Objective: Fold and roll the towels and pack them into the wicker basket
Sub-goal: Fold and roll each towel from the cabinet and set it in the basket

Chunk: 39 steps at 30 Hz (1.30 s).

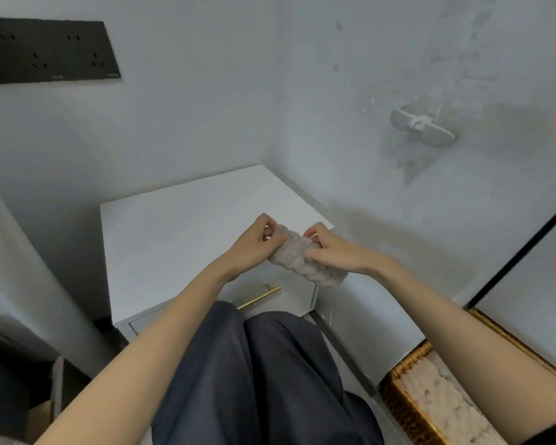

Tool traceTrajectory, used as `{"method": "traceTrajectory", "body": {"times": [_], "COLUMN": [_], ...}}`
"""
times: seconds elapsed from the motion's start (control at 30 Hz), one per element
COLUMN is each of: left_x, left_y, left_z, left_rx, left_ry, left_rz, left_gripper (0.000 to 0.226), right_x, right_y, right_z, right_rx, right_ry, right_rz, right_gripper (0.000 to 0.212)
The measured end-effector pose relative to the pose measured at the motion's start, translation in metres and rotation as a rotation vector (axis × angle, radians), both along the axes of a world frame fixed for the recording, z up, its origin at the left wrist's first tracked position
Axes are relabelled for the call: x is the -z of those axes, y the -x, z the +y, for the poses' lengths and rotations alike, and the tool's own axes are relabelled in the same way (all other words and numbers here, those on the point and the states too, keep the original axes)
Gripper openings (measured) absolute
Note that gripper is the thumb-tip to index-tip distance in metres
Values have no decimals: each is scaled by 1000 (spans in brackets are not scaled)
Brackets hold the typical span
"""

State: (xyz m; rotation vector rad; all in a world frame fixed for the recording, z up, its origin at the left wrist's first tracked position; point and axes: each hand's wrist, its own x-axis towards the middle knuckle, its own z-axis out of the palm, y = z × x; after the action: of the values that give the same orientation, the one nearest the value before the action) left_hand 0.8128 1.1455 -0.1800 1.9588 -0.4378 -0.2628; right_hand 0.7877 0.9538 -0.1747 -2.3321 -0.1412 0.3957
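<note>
**Two hands (254,244) on one rolled towel (302,256) at the front of the worktop (174,239)**

Both hands are closed round the same towel, a pale grey-beige roll with a knobbly weave. It sits over the front right corner of the worktop, lying slantwise, with one end toward the worktop's middle and the other hanging out past its front edge. Whether the roll touches the white surface cannot be told.

The left hand grips the end nearer the worktop's middle, with its fingers curled over the far side and its thumb laid across the near face. The right hand (331,248) holds the roll further along, pinching its upper fold between thumb and bent fingers. The free end sticks out beyond that hand.

Below the worktop's front edge a drawer front shows a slim brass handle (259,297). Just in front of it are the person's knees in dark trousers (254,380).

The wicker basket (402,409) stands low down, to the right of the worktop and well apart from it. It holds a pale folded towel (446,399), and the right forearm crosses above its far side.

On the wall above and left of the worktop is a black socket panel (45,51). On the wall above and right of it is a white plastic bracket (422,126) with grey stains around it.
</note>
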Motion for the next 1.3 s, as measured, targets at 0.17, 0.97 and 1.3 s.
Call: {"method": "traceTrajectory", "body": {"times": [0.17,0.97,1.3], "left_x": [6,151,211], "left_y": [20,124,121], "left_z": [-52,-289,-345], "left_rx": [130,637,684], "left_ry": [-40,-300,-313], "left_rz": [19,116,166], "left_gripper": [18,23,27], "right_x": [15,247,338], "right_y": [49,262,237], "right_z": [-47,-290,-372], "right_rx": [90,1387,1713], "right_ry": [-8,-328,-161], "right_rz": [-16,225,236], "right_gripper": [23,32,27]}}
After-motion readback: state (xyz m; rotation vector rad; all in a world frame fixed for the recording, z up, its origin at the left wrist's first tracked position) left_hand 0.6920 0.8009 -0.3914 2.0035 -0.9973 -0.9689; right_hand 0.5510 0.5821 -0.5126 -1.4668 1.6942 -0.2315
